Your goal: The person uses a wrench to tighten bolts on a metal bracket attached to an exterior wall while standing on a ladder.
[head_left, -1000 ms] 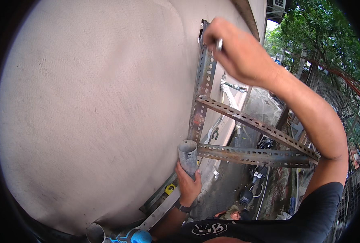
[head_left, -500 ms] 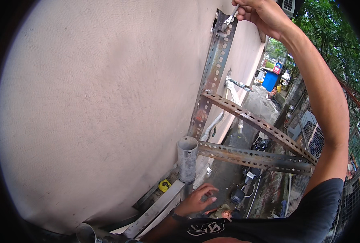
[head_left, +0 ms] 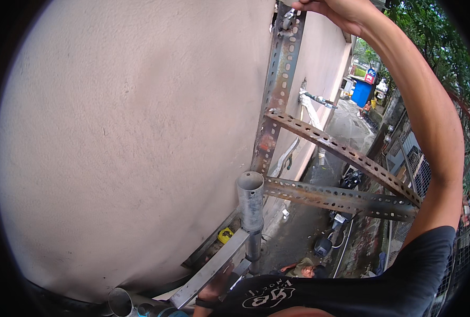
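Observation:
My right hand (head_left: 336, 13) is raised at the top edge beside a rusty slotted steel upright (head_left: 277, 79), near a bolted fitting (head_left: 286, 20); its fingertips are cut off. My left hand (head_left: 216, 282) is low beside a silver rectangular bar (head_left: 208, 272), its fingers partly hidden. A grey metal pipe (head_left: 249, 203) stands just in front of the upright's foot. A horizontal slotted rail (head_left: 330, 196) and a diagonal brace (head_left: 335, 150) run right from the upright. Another open pipe end (head_left: 119, 301) lies at the bottom edge.
A beige wall (head_left: 124, 137) fills the left. Below is an alley (head_left: 301, 232) with a person (head_left: 301, 268) underneath, motorcycles (head_left: 351, 178), and another person (head_left: 366, 108) farther along by a blue structure (head_left: 360, 94). Mesh fencing (head_left: 420, 169) and trees (head_left: 441, 47) line the right.
My right hand rose toward the top edge, and the wrench it held is no longer clearly visible. My left hand released the upright pipe and moved down-left to the silver bar.

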Motion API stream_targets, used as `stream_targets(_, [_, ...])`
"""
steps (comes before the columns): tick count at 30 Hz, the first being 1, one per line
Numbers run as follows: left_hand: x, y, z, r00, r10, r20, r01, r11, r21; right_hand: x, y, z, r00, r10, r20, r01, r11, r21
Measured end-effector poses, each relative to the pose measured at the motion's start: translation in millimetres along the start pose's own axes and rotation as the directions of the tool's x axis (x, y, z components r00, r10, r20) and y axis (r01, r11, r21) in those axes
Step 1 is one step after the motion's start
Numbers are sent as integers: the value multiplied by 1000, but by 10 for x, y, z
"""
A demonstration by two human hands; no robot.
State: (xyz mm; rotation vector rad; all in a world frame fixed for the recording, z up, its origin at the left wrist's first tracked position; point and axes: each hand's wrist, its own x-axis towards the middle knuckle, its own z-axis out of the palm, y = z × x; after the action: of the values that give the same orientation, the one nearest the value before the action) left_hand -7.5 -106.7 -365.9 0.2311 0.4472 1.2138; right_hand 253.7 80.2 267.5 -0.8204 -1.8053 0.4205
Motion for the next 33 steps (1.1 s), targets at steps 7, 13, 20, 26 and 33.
stream_targets(7, [124, 37, -13, 967, 255, -19, -201, 805, 558, 58, -77, 110, 997, 4, 80, -1, 999, -42])
stream_targets(13, [169, 206, 58, 931, 340, 134, -300, 921, -248, -141, -74, 206, 959, -222, 177, 260, 936, -236])
stream_targets(20, [198, 328, 225, 822, 429, 374, -415, 902, -123, -846, 599, 471, 446, -84, 891, 826, -343, -446])
stream_targets(26, [129, 361, 415, 819, 454, 352, -447, 888, -106, -1099, 302, 411, 313, -228, 922, 863, -337, -376])
stream_targets(33, [258, 242, 102, 801, 500, 330, -443, 865, -235, -464, -259, 194, 930, -312, 195, 367, 740, -563])
